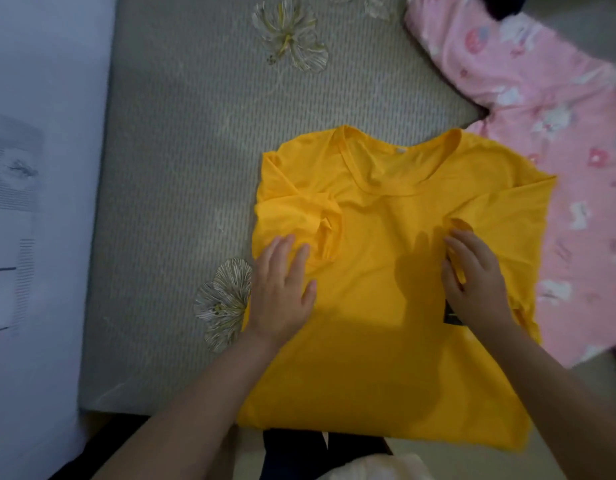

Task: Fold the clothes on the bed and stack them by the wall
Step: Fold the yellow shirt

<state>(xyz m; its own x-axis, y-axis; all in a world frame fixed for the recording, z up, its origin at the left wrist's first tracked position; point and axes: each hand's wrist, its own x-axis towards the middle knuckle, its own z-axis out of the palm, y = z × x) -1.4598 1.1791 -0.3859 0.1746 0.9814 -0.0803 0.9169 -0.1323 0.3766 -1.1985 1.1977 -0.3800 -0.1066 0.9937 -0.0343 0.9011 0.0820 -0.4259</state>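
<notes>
A yellow T-shirt [379, 306] lies spread on the bed with its neckline away from me and both sleeves folded inward. My left hand [282, 289] rests flat on its left side, fingers straight, just below the folded left sleeve. Over on the shirt's right side my right hand [476, 282] lies with fingers slightly bent on the folded-in edge; a small dark patch of the shirt shows under its wrist. Whether it pinches the cloth I cannot tell. A pink patterned garment [542, 98] lies spread at the right, partly under the yellow shirt's right edge.
The bed [181, 150] has a grey-green ribbed cover with flower prints. A white wall [32, 237] runs along its left side. A dark garment [500, 5] peeks in at the top right. Dark trousers and something white show at the bottom edge.
</notes>
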